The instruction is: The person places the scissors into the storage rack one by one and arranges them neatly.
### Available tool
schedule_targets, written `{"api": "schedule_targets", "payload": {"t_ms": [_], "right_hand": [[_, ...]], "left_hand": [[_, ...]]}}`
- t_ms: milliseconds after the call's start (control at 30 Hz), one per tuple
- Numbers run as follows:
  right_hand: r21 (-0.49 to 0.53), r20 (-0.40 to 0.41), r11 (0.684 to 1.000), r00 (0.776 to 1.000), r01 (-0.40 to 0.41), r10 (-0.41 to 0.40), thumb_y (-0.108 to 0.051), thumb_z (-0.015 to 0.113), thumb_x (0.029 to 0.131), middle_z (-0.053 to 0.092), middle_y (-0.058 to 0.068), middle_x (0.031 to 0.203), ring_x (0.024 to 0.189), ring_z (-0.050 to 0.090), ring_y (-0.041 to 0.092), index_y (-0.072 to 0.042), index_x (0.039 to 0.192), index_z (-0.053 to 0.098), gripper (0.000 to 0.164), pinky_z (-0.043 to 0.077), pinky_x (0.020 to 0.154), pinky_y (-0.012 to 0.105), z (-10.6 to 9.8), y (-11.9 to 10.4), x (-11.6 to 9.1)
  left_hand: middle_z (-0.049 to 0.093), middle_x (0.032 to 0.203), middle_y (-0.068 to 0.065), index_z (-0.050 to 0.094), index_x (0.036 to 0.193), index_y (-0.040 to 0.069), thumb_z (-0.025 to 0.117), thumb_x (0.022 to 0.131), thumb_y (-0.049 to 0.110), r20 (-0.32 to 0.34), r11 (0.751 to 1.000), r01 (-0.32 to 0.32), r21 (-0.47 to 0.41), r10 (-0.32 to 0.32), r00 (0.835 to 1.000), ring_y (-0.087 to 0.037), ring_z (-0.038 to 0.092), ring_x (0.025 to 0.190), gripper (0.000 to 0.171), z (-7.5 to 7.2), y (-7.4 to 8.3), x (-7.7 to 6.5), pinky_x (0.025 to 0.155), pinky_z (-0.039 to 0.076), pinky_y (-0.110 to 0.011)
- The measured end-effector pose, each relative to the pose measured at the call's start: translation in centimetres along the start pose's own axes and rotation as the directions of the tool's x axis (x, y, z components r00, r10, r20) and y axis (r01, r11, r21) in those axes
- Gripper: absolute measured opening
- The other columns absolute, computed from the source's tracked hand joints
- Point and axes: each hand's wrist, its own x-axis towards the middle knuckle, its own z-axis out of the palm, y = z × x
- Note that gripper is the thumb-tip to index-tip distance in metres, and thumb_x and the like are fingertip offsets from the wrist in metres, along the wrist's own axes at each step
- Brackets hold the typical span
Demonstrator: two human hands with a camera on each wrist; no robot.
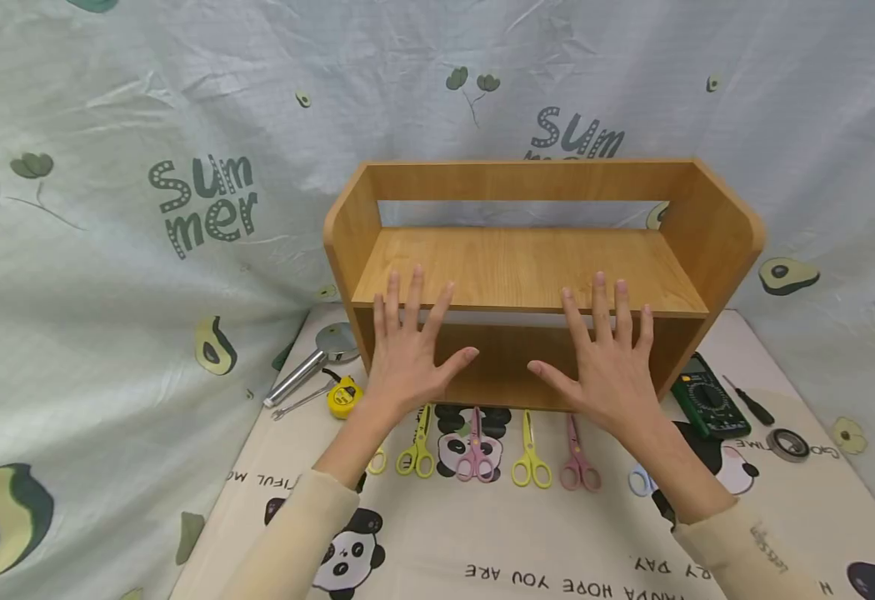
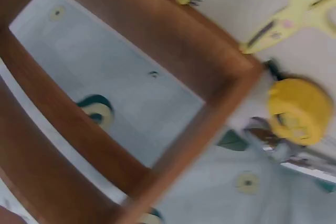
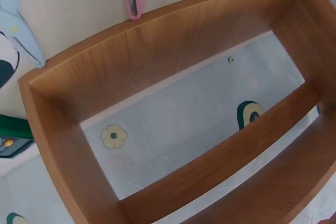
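Shelf [image 1: 520,260]: one, wood, centre of the frame, standing upright at the back of the table [image 1: 422,533]. Smooth tan boards with fine lengthwise grain; rounded front corners to the side panels; a slot below the top rail; an open bay beneath the middle board.

Left hand [image 1: 411,358]: left of centre, spread wide before the shelf, fingers straight; holds nothing. Right hand [image 1: 608,367]: right of centre, same attitude; also holds nothing. Whether fingertips meet the middle board cannot be told.

Step in hand, as judged: both palms presented to the shelf, nothing taken up. Next move, as judged: taking up anything would call for the fingers to curl round it.

Scissors, in a row below the shelf, all slim and plastic-looking: yellow scissors [image 1: 531,458], three, one partly behind the left arm; pink scissors [image 1: 575,454], two; blue scissors [image 1: 641,480], one, partly behind the right arm.

Left of the shelf: shiny round-headed tool [image 1: 304,372]; slender metal wrench [image 1: 304,400]; rounded yellow tape measure [image 1: 343,397].

Right: boxy green multimeter [image 1: 710,402]; dark-handled screwdriver [image 1: 757,407]; ring-shaped tape roll [image 1: 790,457].

Backdrop: creased, glossy printed curtain [image 1: 107,333].
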Motion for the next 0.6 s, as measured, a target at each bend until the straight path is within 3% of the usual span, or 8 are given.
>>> {"api": "schedule_targets", "payload": {"t_ms": [100,167,200,300,367,400,467,600], "right_hand": [[0.03,-0.048,0.998,0.998,0.052,-0.051,-0.066,0.066,0.087,-0.011,0.016,0.176,0.16,-0.003,0.047,-0.022,0.168,0.017,0.104,0.003,0.123,0.072,0.0,-0.3,-0.6],[0.057,-0.087,0.992,0.99,0.115,-0.11,-0.065,0.061,0.091,0.0,0.02,0.175,0.159,0.006,0.048,-0.018,0.165,0.027,0.094,0.012,0.122,0.071,0.1,-0.9,-0.9],[0.069,-0.107,0.986,0.984,0.151,-0.143,-0.064,0.059,0.094,0.009,0.022,0.173,0.157,0.014,0.048,-0.016,0.162,0.032,0.088,0.018,0.121,0.07,0.2,-1.3,-1.1],[0.112,-0.139,0.962,0.963,0.248,-0.232,-0.052,0.062,0.098,0.037,0.027,0.16,0.144,0.039,0.046,-0.008,0.151,0.047,0.071,0.038,0.115,0.063,1.0,-3.1,-1.6],[0.147,-0.103,0.948,0.957,0.283,-0.269,-0.041,0.068,0.097,0.05,0.024,0.147,0.13,0.054,0.041,-0.006,0.143,0.056,0.059,0.05,0.108,0.055,1.7,-4.8,-2.0],[0.168,-0.066,0.942,0.957,0.289,-0.282,-0.037,0.07,0.097,0.055,0.022,0.142,0.123,0.058,0.037,-0.006,0.14,0.059,0.054,0.054,0.103,0.05,2.2,-5.8,-2.2],[0.218,0.041,0.932,0.952,0.288,-0.304,-0.033,0.072,0.097,0.06,0.014,0.133,0.112,0.063,0.027,-0.009,0.135,0.062,0.047,0.058,0.094,0.041,3.3,-7.9,-2.6],[0.31,0.285,0.916,0.894,0.256,-0.346,-0.034,0.069,0.1,0.06,0.004,0.124,0.099,0.059,0.014,-0.015,0.135,0.064,0.04,0.054,0.076,0.025,5.5,-12.2,-3.2]], "left_hand": [[-0.001,0.173,-0.02,0.016,0.164,0.023,0.036,0.096,0.081,-0.155,0.989,0.027,-0.142,-0.049,0.987,-0.047,-0.002,0.16,0.092,0.1,-2.0,-1.8,0.127,0.001,-0.067],[-0.001,0.173,-0.022,0.015,0.163,0.016,0.054,0.095,0.072,-0.207,0.96,0.067,-0.273,-0.126,0.97,-0.047,0.001,0.16,0.096,0.3,-3.9,-3.2,0.125,0.007,-0.071],[-0.002,0.173,-0.022,0.013,0.164,0.016,0.062,0.094,0.066,-0.198,0.93,0.101,-0.353,-0.18,0.964,-0.046,0.002,0.16,0.099,0.4,-4.8,-3.9,0.124,0.011,-0.073],[-0.006,0.174,-0.016,0.001,0.167,0.026,0.078,0.091,0.047,-0.024,0.783,0.278,-0.557,-0.35,0.936,-0.045,0.011,0.159,0.11,0.9,-7.2,-5.9,0.119,0.027,-0.074],[0.0,0.174,-0.016,-0.005,0.167,0.033,0.082,0.09,0.037,0.14,0.682,0.413,-0.604,-0.42,0.897,-0.047,0.022,0.156,0.116,1.5,-8.5,-7.0,0.114,0.037,-0.071],[0.005,0.174,-0.017,-0.007,0.166,0.034,0.083,0.089,0.034,0.215,0.647,0.47,-0.6,-0.436,0.874,-0.049,0.028,0.154,0.118,1.8,-9.1,-7.4,0.111,0.042,-0.069],[0.017,0.171,-0.023,-0.006,0.167,0.031,0.083,0.089,0.03,0.332,0.611,0.544,-0.575,-0.434,0.838,-0.052,0.038,0.148,0.118,2.6,-10.2,-8.0,0.11,0.045,-0.066],[0.03,0.164,-0.03,0.001,0.168,0.019,0.082,0.09,0.024,0.457,0.609,0.593,-0.527,-0.385,0.802,-0.053,0.045,0.144,0.112,4.2,-11.4,-8.3,0.114,0.045,-0.059]]}}
